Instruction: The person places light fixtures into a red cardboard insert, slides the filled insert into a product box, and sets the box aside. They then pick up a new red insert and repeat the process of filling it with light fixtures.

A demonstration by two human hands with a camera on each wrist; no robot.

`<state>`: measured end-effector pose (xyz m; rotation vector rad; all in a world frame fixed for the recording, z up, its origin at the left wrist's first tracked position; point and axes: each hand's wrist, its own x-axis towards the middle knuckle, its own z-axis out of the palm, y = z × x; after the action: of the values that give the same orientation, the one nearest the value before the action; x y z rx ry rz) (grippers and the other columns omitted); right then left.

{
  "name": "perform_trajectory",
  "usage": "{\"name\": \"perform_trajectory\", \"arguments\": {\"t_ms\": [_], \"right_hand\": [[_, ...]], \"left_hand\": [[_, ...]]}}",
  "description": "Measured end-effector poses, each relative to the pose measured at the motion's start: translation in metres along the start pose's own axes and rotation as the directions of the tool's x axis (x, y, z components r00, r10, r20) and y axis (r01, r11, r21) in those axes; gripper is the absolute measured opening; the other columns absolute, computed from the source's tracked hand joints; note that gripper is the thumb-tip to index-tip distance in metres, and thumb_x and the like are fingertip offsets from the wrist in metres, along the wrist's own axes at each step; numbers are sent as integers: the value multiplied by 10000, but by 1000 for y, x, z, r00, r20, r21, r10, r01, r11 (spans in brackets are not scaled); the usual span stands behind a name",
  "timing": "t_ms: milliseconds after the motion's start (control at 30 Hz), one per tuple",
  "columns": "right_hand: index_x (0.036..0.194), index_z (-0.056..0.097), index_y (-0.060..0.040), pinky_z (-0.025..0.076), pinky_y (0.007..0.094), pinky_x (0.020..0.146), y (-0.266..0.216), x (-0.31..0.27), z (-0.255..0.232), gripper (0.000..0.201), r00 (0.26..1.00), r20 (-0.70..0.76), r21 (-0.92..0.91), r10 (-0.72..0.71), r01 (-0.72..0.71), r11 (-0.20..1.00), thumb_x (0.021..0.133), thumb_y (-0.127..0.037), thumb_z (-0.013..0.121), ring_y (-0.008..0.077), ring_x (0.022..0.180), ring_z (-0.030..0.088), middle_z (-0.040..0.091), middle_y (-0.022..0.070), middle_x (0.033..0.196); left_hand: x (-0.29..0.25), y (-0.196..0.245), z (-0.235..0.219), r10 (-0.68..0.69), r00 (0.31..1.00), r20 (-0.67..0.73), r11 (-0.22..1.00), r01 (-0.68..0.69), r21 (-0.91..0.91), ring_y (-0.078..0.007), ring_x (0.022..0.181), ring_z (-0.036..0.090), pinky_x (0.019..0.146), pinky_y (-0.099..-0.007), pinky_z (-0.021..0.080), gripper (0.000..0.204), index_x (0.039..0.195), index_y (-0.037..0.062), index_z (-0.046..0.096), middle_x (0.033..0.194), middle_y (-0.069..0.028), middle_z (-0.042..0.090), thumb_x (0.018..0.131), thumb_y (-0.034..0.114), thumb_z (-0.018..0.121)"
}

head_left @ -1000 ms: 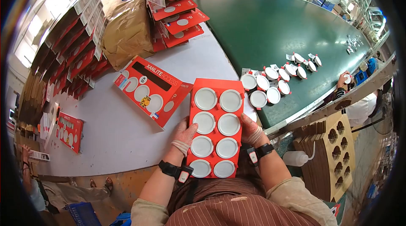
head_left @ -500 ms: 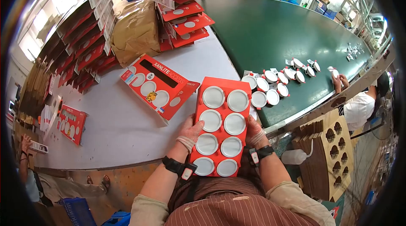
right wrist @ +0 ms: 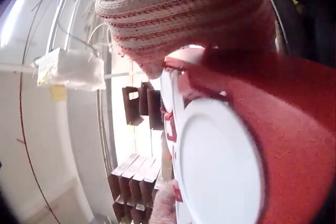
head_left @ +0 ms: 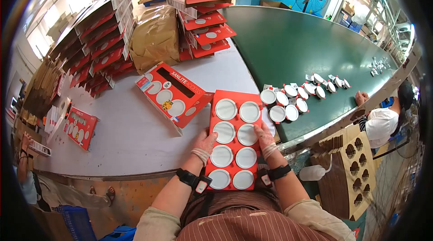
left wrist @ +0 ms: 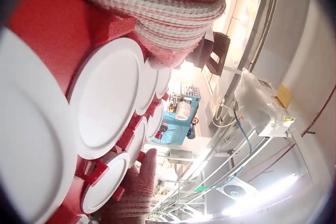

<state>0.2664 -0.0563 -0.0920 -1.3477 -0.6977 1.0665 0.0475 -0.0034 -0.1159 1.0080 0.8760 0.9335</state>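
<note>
In the head view, both hands hold a red cardboard tray (head_left: 234, 97) in front of the body, set with two columns of white round discs (head_left: 221, 156). My left hand (head_left: 205, 144) grips its left edge, thumb on the front face. The right hand (head_left: 266, 138) grips the opposite edge, its thumb lying beside a disc; most of its fingers are hidden behind the tray. Both hands wear thin knitted gloves (left wrist: 152, 16). In the right wrist view a large white disc (right wrist: 220, 155) sits in the red card. A red printed box (head_left: 173, 94) lies just left of the tray.
More white discs with red tabs (head_left: 277, 114) lie on the green belt (head_left: 311, 33) at right. Red boxes (head_left: 209, 36) are stacked at the back beside a brown wrapped parcel (head_left: 155, 38). Brown cut-out cardboard (head_left: 347, 169) and a squeeze bottle (head_left: 312, 173) stand right. Another person (head_left: 381, 126) sits beyond.
My right thumb has moved inward over the tray's face. The other person's hand has let go of a white disc, now at the far end of the row. The head view has shifted slightly.
</note>
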Motion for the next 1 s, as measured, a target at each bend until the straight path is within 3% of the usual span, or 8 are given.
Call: {"name": "perform_trajectory", "arguments": {"t_ms": [100, 233, 367, 500, 633, 700, 900, 1000], "right_hand": [[1323, 349, 47, 423, 288, 907, -7, 3, -3, 643, 994, 103, -147, 34, -19, 989, 835, -264, 631, 169, 1053, 516, 543, 108, 1195], [1260, 449, -5, 456, 297, 861, -26, 4, -11, 521, 990, 113, -102, 88, -76, 992, 833, -239, 636, 161, 975, 555, 589, 80, 1102], [1189, 520, -14, 472, 302, 816, -32, -14, -12, 431, 967, 178, -12, 185, -186, 982, 833, -224, 640, 157, 921, 571, 608, 59, 1067], [1202, 519, -31, 453, 328, 835, -37, -15, -6, 485, 940, 228, 199, 255, -301, 932, 849, -355, 596, 180, 960, 555, 596, 65, 1090], [1230, 502, -23, 385, 332, 917, -56, 4, -2, 590, 992, -34, -9, 119, -119, 993, 818, -434, 603, 192, 1110, 465, 522, 87, 1219], [1227, 506, -28, 402, 325, 902, -45, 19, -2, 573, 997, 27, -46, 72, -71, 996, 805, -395, 630, 193, 1075, 496, 551, 90, 1185], [1199, 536, -39, 431, 317, 870, -31, 27, -2, 505, 994, 52, -188, 93, -81, 979, 772, -263, 688, 189, 986, 552, 606, 77, 1095], [1377, 327, -52, 396, 320, 950, -37, 17, 3, 765, 1000, -6, -331, -27, 23, 943, 738, -216, 714, 237, 1126, 502, 507, 140, 1263]], "left_hand": [[-8, 17, 19, -104, 993, -55, 992, 108, 60, -192, 1075, 487, 948, -314, 387, 443, 1271, -21, 410, 1199, -109, 513, 891, 188, 499], [14, 5, 16, -47, 998, 33, 995, 44, 89, -179, 1055, 495, 930, -306, 395, 441, 1259, -23, 421, 1178, -100, 525, 900, 223, 494], [42, 51, 24, 94, 993, 72, 993, -98, 61, -142, 925, 534, 845, -281, 437, 368, 1137, 17, 525, 1035, -69, 592, 878, 275, 567], [39, 64, 40, 72, 992, -100, 991, -60, 117, -139, 939, 534, 843, -276, 437, 396, 1147, -4, 508, 1067, -67, 583, 846, 215, 643], [33, 54, 46, -65, 997, -49, 998, 65, -6, -155, 963, 540, 856, -289, 437, 429, 1192, 12, 493, 1101, -68, 580, 849, 226, 638], [32, 52, 47, -50, 998, -32, 998, 49, -26, -161, 965, 542, 851, -296, 441, 432, 1203, 22, 492, 1108, -74, 580, 852, 230, 633], [21, 47, 45, 43, 982, -182, 935, 25, 354, -209, 1007, 557, 842, -315, 463, 678, 1398, 157, 303, 1183, -145, 553, 825, 296, 638], [15, 44, 39, 122, 977, -175, 888, -29, 458, -215, 1222, 426, 994, -335, 365, 791, 1456, 237, 152, 1361, -139, 408, 826, 195, 627]]}}
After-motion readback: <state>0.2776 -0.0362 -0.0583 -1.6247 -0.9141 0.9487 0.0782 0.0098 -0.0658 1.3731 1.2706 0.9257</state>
